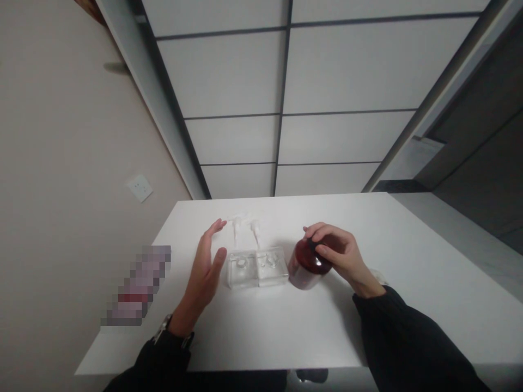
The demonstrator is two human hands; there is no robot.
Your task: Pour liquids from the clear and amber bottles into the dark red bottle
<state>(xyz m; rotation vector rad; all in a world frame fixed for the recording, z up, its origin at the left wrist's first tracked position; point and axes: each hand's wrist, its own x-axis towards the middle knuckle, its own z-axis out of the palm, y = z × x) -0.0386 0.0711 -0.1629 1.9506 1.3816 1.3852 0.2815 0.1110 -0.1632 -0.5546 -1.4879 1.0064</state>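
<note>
A: Nearest the camera were the two black sleeves (412, 348), at about five and seven o'clock over the near edge of the white table (408, 305).

B: And the hands?

A: The right hand (341, 255) lay over the top of a dark red jar (304, 267), fingers curled on its lid, at one o'clock from table centre. The left hand (206, 269) stood edge-on, fingers spread loosely, holding nothing, just beside two clear pump bottles (257, 267) at eleven o'clock.

B: How would the jar handle?

A: Likely rigid plastic, smooth and a bit slippery, fairly light. I'd grip it round the body, not the lid. The clear bottles looked stiff; their thin white pump heads (245, 228) seemed the frail part.
</note>
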